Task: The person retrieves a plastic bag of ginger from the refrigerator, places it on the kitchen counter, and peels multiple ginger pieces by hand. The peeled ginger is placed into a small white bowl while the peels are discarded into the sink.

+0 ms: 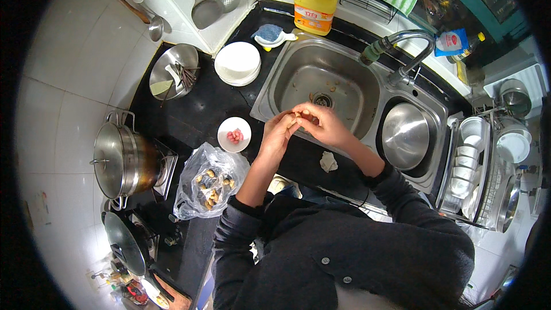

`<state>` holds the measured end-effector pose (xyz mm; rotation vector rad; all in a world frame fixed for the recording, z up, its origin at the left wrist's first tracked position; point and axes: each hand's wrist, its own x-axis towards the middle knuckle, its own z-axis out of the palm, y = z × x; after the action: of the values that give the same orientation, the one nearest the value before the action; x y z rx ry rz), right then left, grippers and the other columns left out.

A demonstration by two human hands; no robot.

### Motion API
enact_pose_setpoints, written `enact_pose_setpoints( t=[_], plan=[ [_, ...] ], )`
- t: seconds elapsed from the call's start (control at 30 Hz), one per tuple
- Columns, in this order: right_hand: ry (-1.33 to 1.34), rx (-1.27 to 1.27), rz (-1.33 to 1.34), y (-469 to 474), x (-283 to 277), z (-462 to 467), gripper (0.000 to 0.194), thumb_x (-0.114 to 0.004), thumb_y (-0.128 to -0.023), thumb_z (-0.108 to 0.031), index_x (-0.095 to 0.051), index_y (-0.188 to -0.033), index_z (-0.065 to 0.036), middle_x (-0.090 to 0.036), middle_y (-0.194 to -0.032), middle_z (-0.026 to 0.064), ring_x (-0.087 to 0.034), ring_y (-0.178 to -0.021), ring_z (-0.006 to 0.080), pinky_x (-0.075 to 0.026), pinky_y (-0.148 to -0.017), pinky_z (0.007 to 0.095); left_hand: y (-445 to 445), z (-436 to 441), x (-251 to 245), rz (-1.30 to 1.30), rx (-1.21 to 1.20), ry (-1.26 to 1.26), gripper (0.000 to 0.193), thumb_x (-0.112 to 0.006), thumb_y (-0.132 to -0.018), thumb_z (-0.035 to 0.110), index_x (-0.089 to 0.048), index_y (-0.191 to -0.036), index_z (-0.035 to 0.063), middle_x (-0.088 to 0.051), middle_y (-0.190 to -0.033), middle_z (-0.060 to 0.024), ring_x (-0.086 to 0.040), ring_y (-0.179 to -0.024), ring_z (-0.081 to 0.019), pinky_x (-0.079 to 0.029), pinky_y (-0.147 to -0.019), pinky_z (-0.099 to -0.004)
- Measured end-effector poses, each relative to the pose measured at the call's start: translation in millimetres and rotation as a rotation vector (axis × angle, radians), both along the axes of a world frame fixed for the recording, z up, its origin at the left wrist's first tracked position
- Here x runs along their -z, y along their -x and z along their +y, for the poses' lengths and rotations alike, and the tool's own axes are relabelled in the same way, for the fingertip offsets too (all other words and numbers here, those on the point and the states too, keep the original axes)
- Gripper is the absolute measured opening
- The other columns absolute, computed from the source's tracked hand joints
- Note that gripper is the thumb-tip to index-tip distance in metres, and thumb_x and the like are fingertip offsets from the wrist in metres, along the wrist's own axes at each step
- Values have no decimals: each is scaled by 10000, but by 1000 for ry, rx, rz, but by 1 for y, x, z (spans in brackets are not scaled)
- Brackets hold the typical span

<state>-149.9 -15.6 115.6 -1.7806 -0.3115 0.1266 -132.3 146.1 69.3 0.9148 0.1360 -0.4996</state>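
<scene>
Both my left hand and my right hand meet above the near-left edge of the steel sink, their fingertips gripping a small tan peanut in its shell. A white bowl with pink peanut kernels stands left of my left hand. Below it, an open clear plastic bag holds several unshelled peanuts. Bits of shell lie in the sink near the drain.
White plates are stacked beside a steel bowl of utensils. A steamer pot and a lidded pan stand left. Right are a faucet, a steel basin and a dish rack. Crumpled tissue lies near the counter edge.
</scene>
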Motion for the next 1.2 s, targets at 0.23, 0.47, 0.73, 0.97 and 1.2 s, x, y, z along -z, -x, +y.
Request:
enact_pose_setpoints(
  t=[0.23, 0.47, 0.73, 0.97, 1.2],
  plan=[
    [-132, 18, 7, -2, 4, 2, 201, -576, -875, -59, -552, -1068, -9, -612, -846, 60, -571, -704, 107, -470, -645, 258, -6, 4, 7, 164, -8, 258, 242, -552, -892, 100, -548, -1076, -57, -610, -1057, -137, -621, -956, -182, -504, -869, -285],
    [-52, 48, -16, -2, 10, -2, 233, -587, -885, -83, -526, -1103, -28, -606, -838, 54, -558, -689, 94, -461, -620, 240, 3, -3, -12, 50, -47, -12, 259, -617, -877, 122, -553, -1058, -52, -614, -1048, -136, -624, -957, -185, -505, -877, -282],
    [-275, -46, 208, -5, 10, -9, 229, -557, -929, -162, -532, -1127, -51, -594, -889, 7, -548, -701, 69, -447, -595, 207, -1, 4, -15, 94, -42, 162, 219, -607, -864, 115, -562, -1047, 4, -620, -987, -95, -611, -951, -156, -493, -865, -280],
    [-376, -92, 357, -8, 14, -14, 278, -521, -948, -260, -547, -1127, -49, -581, -841, -11, -543, -717, 56, -423, -597, 183, 6, 3, -26, -387, 138, -324, 167, -618, -887, 130, -605, -1042, 68, -632, -906, -3, -583, -828, -82, -456, -714, -224],
    [-452, -83, 435, -10, 23, -7, 250, -531, -944, -256, -544, -1085, -49, -577, -824, -6, -541, -717, 56, -427, -601, 188, 5, 7, -9, -481, 30, -225, 117, -618, -882, 94, -599, -990, 53, -637, -880, -15, -591, -821, -92, -448, -709, -221]
  ],
)
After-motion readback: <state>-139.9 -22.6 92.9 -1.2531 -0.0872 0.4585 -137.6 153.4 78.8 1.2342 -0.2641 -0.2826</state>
